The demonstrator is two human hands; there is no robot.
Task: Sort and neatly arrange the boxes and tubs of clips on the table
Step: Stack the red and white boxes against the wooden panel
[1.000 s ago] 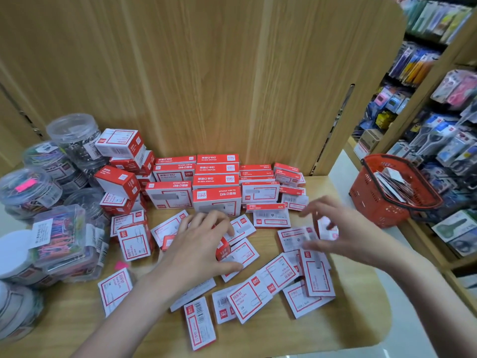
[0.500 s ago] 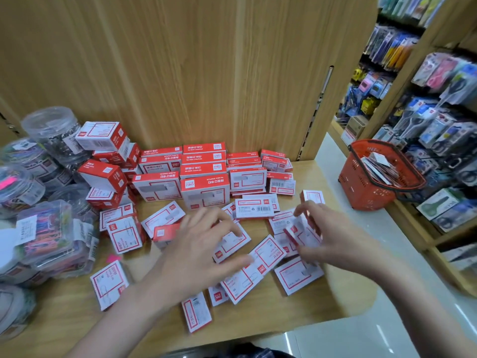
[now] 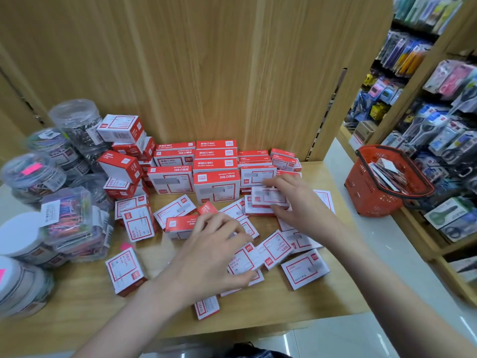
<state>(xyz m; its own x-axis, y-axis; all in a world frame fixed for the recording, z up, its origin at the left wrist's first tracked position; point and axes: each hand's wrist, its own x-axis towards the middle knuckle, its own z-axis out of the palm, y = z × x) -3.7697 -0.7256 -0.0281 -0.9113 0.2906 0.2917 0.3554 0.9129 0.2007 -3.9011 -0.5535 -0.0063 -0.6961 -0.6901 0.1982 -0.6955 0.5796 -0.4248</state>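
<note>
Near edge first: one small box (image 3: 206, 306) is lying flat just behind your left wrist, another box (image 3: 125, 270) is sitting alone to the left of it.

Your left hand (image 3: 209, 257) is hovering palm-down over the loose boxes (image 3: 273, 248) mid-table, fingers spread and lightly curled, thumb out right over a flat box. Can't tell if tips are touching or gripping anything, so I'm calling it holding nothing.

Your right hand (image 3: 296, 202) is reaching further back, fingers and thumb curling round a white box (image 3: 268, 196) by its long edges, sitting on top of another box, just in front of the stack (image 3: 216, 171) at the wall.

Handling, my guess: boxes are thin card, light, stiff enough but they're denting if squeezed hard. Glossy faces, so they're sliding on each other. Take by the long side edges w/ thumb vs fingers, not the end flaps, which may pop open. Stack same size face-up, red strip aligned.

Tubs (image 3: 67, 223) are piled at far left, clear plastic, round and smooth, prob heavier. Grip round the body w/ whole hand, not the lid.

Stacked rows at the back look mostly done; loose scatter and tubs are still needing sorting. Red basket (image 3: 371, 197) is off to the right, off the table (image 3: 322, 303).
</note>
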